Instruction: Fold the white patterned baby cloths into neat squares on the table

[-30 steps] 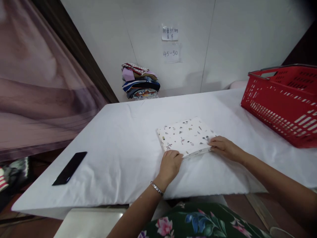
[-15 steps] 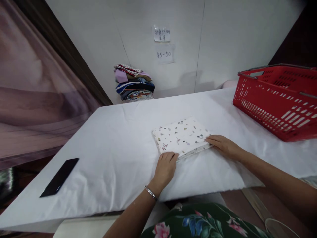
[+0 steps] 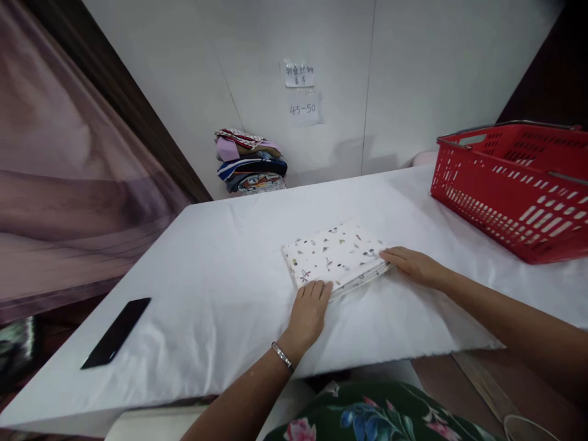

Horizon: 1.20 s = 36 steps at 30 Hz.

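Observation:
A folded white cloth with a small print of leaves and rainbows lies on the white-covered table in front of me. Its layered edge faces me. At the near left corner, my left hand has its fingers together over the edge; the thumb is hidden. A silver bracelet circles that wrist. My right hand grips the right corner, fingertips on the top layer and the rest of the grip partly out of sight.
A red plastic basket stands at the right of the table. Toward the left edge lies a black phone-like slab. Behind the far edge is a stack of folded fabrics, below paper signs on the wall. A pinkish curtain hangs at left.
The view has tilted slightly. Both hands stay at the same corners of the cloth, and its layers at the near edge look a little more lifted and spread.

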Tool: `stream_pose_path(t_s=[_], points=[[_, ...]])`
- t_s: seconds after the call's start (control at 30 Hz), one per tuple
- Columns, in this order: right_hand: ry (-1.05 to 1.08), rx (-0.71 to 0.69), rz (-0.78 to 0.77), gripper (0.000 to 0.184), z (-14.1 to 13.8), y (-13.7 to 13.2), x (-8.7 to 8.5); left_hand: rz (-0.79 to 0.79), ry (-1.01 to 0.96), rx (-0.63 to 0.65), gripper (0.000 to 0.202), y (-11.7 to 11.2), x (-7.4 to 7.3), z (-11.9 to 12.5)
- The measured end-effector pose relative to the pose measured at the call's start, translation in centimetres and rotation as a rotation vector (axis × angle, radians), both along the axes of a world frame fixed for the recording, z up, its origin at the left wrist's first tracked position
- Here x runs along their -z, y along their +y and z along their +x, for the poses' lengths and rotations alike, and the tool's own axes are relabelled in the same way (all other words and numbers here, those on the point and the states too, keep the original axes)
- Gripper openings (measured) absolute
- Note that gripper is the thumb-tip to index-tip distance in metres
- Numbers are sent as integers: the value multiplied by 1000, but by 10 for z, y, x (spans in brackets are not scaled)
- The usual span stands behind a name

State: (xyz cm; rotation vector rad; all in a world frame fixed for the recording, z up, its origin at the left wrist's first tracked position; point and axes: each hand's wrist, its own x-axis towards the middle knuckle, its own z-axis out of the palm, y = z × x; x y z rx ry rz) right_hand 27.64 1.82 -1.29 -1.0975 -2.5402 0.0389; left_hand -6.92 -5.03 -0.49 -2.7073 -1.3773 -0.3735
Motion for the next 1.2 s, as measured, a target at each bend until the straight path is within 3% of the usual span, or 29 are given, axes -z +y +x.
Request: stream_pose_path(t_s=[0.2,0.43,0.6,0.7,0.83,0.97,1.1,1.17,1.2], points=[[-68,-59,90,58,3,17,-18,-22,-15,-143,58,-2,-9,19],[-114,-81,108,56,-7,29,-50,25,55,-256,55,7,-3,34],[-96,-56,124,54,-9,34,-48,83,108,-243,62,7,4,30],[-72,-38,147,53,-8,33,-47,74,83,-200,67,9,-4,23],[-30,-35,183,49,-13,21,-66,29,38,-183,69,15,-40,5],[56,-34,179,49,-19,-2,-111,-45,-63,-167,75,11,-104,-17],[188,-8,95,49,-20,-21,-161,-200,-335,-70,78,10,-167,-41],[265,39,-14,50,-20,-20,-176,-350,-470,-20,76,21,-182,-51],[305,60,-81,51,-22,-15,-178,-452,-520,3,74,30,-182,-55]])
